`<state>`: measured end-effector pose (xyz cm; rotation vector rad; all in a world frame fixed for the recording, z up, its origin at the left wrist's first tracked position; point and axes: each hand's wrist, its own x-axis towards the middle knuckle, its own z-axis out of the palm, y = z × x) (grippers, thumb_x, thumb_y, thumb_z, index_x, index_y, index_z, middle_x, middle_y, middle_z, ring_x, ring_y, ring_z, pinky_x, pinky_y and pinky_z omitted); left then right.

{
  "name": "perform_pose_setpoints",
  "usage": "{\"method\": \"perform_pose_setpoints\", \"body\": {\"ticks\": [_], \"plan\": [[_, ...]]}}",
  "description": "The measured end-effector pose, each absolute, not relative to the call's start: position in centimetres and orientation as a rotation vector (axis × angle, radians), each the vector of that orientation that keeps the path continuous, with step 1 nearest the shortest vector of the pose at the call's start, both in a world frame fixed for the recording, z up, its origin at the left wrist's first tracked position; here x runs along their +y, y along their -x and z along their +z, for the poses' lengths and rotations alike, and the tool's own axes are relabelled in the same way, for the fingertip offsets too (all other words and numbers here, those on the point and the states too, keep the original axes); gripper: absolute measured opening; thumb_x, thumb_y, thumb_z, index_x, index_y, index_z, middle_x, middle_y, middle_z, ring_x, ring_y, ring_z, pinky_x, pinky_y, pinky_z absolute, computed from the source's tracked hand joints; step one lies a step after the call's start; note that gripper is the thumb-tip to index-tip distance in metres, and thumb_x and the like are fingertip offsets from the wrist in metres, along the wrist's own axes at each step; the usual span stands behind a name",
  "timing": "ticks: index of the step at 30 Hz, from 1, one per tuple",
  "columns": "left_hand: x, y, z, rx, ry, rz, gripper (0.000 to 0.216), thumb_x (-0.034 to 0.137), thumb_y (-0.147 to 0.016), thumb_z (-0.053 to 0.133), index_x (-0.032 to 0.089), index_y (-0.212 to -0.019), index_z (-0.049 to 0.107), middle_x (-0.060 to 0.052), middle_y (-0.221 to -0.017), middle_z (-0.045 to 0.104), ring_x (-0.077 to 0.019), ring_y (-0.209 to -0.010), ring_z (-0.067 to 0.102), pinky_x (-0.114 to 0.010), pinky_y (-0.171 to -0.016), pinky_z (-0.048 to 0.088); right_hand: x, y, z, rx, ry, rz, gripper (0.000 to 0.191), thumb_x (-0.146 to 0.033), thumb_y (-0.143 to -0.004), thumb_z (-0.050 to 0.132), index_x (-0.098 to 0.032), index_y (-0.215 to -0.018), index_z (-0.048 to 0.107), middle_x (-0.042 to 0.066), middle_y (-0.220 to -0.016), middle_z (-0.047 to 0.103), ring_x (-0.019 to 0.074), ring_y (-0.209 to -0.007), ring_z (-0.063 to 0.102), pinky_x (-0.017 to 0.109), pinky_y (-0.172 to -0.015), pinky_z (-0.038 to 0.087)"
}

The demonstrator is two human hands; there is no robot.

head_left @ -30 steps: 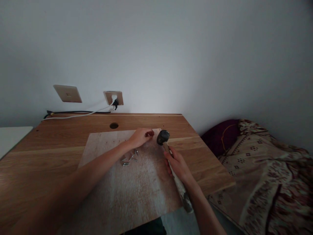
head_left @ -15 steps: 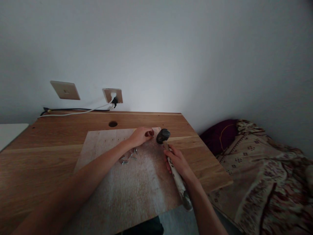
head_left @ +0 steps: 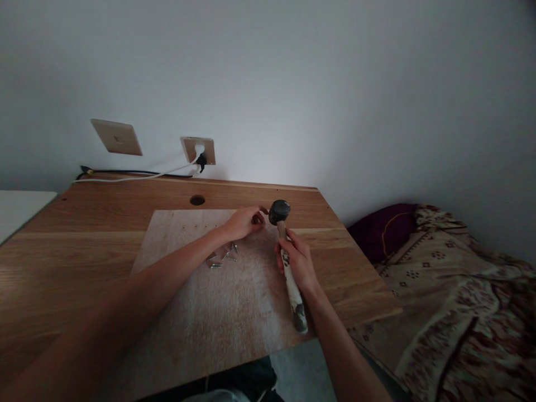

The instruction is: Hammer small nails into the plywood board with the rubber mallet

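My right hand (head_left: 293,261) grips a hammer (head_left: 287,262) by its pale wooden handle, and the dark head (head_left: 279,211) is raised a little above the board. My left hand (head_left: 244,221) rests at the far edge of a pale plywood board (head_left: 218,301), fingertips pinched together just left of the hammer head. What they pinch is too small to make out. Several loose metal nails (head_left: 221,258) lie on the board under my left wrist.
The board lies on a wooden desk (head_left: 75,251) with a round cable hole (head_left: 197,200). On the wall behind are two wall plates (head_left: 117,137) and a socket (head_left: 198,151) with plugged cables (head_left: 134,176). A bed with a patterned blanket (head_left: 452,290) is right of the desk.
The hammer has swung more upright, its head lifted and now closer to my left fingertips. My left hand stays pinched at the same spot on the board.
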<state>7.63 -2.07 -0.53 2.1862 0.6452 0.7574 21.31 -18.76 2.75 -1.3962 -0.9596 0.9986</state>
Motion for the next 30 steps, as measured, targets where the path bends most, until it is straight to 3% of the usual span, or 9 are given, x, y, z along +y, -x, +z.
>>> {"method": "perform_pose_setpoints", "body": {"ticks": [8, 30], "plan": [[-2.04, -7.62, -0.47, 0.695, -2.205, 0.731, 0.037, 0.012, -0.080, 0.072, 0.015, -0.117, 0.068, -0.004, -0.094, 0.078, -0.0163, -0.079, 0.071, -0.026, -0.073, 0.051, -18.92, -20.73, 2.67, -0.942, 1.365, 0.991, 0.034, -0.047, -0.081, 0.067, -0.021, -0.102, 0.062, -0.006, -0.066, 0.060, 0.0094, -0.036, 0.048, 0.022, -0.030, 0.037], [-2.19, -7.61, -0.11, 0.762, -2.226, 0.696, 0.046, 0.007, -0.074, 0.070, 0.016, -0.120, 0.068, -0.004, -0.091, 0.078, -0.0195, -0.079, 0.072, -0.026, -0.071, 0.052, -18.99, -20.56, 2.87, -1.022, 1.328, 1.075, 0.034, -0.053, -0.079, 0.070, -0.022, -0.085, 0.059, -0.005, -0.066, 0.058, 0.0078, -0.036, 0.046, 0.021, -0.030, 0.037]]}}
